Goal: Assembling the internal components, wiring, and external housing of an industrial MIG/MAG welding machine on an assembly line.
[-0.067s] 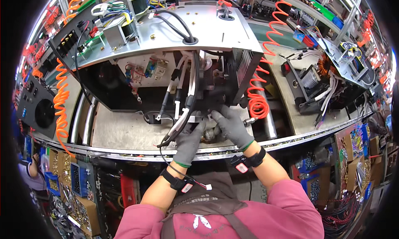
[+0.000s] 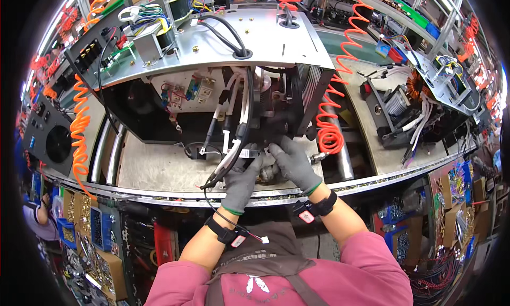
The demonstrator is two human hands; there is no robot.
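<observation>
A machine chassis [image 2: 284, 40] with a bare metal top plate and black frame stands before me, its near side uncovered. At its lower front edge, my left hand [image 2: 241, 182], in a grey glove, is closed beside a bundle of white and black cables [image 2: 234, 157]. My right hand [image 2: 296, 166], gloved alike, bends its fingers together close to the left fingertips. Whatever is between the fingers is too small and dark to make out. Just beneath the hands, a rounded metallic tool end [image 2: 267, 173] shows in part. A thin black lead ends in a white connector [image 2: 265, 239] near my lap.
Orange coiled air hoses [image 2: 330, 138] hang on both sides. Another partly built unit [image 2: 406, 104] with a copper coil stands to the right, and a black fan panel [image 2: 50, 136] to the left. Bins of small fasteners [image 2: 101, 229] flank me below the bench rail [image 2: 170, 197]. Someone sits at far left.
My right hand and forearm have shifted very slightly left. The left hand stays almost in place against the cables.
</observation>
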